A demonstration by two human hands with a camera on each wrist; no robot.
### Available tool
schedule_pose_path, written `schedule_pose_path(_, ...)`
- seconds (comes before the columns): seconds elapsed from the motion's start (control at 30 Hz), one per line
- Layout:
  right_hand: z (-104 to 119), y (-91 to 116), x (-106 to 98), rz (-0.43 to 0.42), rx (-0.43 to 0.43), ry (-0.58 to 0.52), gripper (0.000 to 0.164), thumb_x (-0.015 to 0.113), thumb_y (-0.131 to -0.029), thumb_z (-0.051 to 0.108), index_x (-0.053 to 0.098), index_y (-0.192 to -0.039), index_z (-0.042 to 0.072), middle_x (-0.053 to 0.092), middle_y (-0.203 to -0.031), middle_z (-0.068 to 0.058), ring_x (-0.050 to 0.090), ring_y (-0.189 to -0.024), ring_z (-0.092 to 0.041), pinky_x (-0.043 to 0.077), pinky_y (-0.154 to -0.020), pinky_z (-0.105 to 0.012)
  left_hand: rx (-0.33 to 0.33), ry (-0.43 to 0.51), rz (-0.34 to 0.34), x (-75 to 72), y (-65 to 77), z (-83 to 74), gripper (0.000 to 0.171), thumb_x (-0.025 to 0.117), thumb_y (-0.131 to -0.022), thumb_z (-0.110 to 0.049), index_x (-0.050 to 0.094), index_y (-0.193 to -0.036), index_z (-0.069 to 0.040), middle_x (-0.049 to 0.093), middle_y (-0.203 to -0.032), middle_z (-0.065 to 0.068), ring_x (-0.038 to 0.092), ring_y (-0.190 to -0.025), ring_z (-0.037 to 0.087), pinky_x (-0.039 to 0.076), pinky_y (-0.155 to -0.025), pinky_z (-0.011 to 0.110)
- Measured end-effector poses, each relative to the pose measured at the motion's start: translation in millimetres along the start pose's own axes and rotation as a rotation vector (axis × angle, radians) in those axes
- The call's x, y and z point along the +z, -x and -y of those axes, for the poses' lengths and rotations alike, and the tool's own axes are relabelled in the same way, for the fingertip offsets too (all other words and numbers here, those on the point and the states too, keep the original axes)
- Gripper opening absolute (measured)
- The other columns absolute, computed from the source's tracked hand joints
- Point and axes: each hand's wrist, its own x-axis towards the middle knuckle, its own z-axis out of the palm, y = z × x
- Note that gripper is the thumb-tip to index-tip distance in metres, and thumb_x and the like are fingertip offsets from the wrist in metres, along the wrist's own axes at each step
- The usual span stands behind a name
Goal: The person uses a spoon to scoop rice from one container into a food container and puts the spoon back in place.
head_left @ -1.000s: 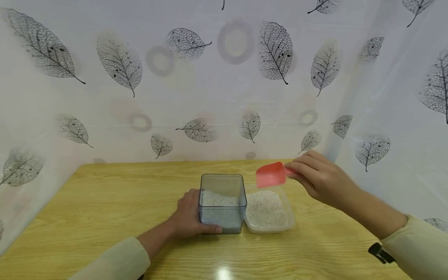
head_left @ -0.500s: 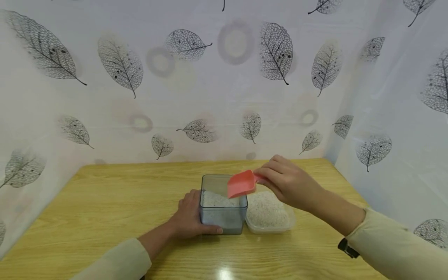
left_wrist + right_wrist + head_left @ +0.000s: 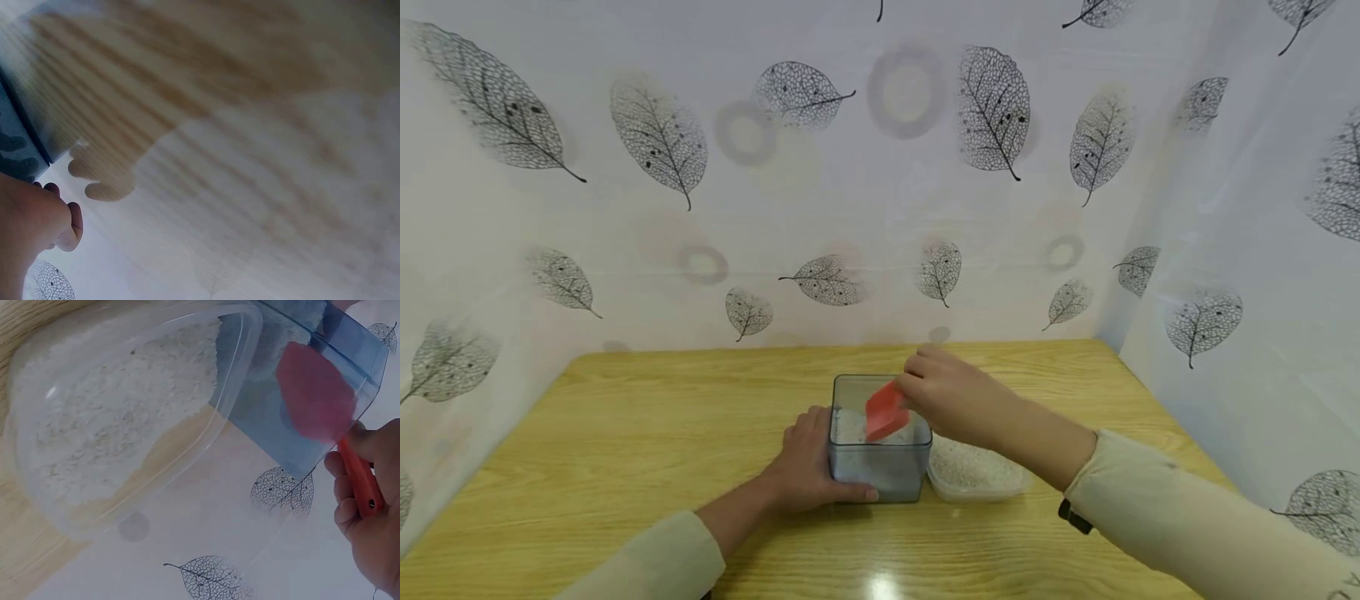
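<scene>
In the head view, a blue-grey see-through square container (image 3: pixel 887 477) stands on the table, partly filled with white grains (image 3: pixel 850 427) that look like rice. My left hand (image 3: pixel 801 467) holds its left side, thumb across the front wall. My right hand (image 3: pixel 964 402) grips the handle of a red scoop (image 3: pixel 886 412), whose bowl is tilted down inside the container's opening. The right wrist view shows the scoop's handle (image 3: pixel 360 478) in the curled fingers and the bowl behind the blue wall. Right of the container sits a low clear tub (image 3: pixel 981 495) of white grains (image 3: pixel 119 412), partly hidden by my right arm.
A yellow wood-grain table (image 3: pixel 662 433) carries both vessels. Behind and beside it hangs a pale sheet (image 3: pixel 850 208) printed with dark leaves. In the left wrist view, the table surface (image 3: pixel 150 81) reflects light beside the container.
My right hand has moved left with the scoop, from above the clear tub to the blue-grey container, and the bowl has tipped downward. The left hand has stayed in place.
</scene>
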Motion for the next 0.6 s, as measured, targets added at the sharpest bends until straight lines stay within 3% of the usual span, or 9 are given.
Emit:
schedule_pose_path(0.23,12.4,-24.4,6.8,0.449,0.154,-0.024,0.011,0.075,-0.089,0.016,0.068,-0.092,0.009,0.067,-0.094,-0.004,0.059,-0.09,-0.021,0.05,-0.082,-0.036,0.004,0.012,-0.005,0.8,0.3,-1.5,0.112,0.084,-0.058,-0.071,0.038,-0.141,-0.012,0.047,-0.118,-0.002,0.041,-0.107,0.015,0.029,-0.098,0.045)
schedule_pose_path(0.33,15.0,-31.9,8.2,0.58,0.202,-0.017,0.009,0.071,-0.092,0.018,0.069,-0.096,0.01,0.067,-0.1,-0.004,0.06,-0.092,-0.021,0.045,-0.078,-0.037,0.005,0.016,-0.001,0.9,0.1,-2.0,0.112,0.084,-0.058,-0.071,0.038,-0.142,-0.012,0.047,-0.118,-0.002,0.041,-0.107,0.015,0.029,-0.099,0.046)
schedule_pose_path(0.43,16.2,-36.2,9.6,0.646,0.226,-0.019,0.01,0.07,-0.092,0.017,0.07,-0.101,0.012,0.067,-0.104,-0.003,0.059,-0.092,-0.02,0.037,-0.073,-0.035,-0.001,0.017,-0.004,0.4,0.3,-2.3,0.113,0.084,-0.058,-0.072,0.038,-0.142,-0.012,0.047,-0.119,-0.002,0.041,-0.108,0.016,0.029,-0.099,0.046)
schedule_pose_path(0.6,16.7,-35.5,12.3,0.641,0.256,-0.088,0.004,0.07,-0.092,0.014,0.069,-0.095,0.016,0.065,-0.095,0.003,0.054,-0.087,-0.015,0.031,-0.073,-0.033,-0.008,0.014,-0.004,-0.6,1.4,-1.3,0.115,0.083,-0.058,-0.073,0.038,-0.142,-0.01,0.048,-0.12,-0.001,0.041,-0.109,0.017,0.029,-0.1,0.047)
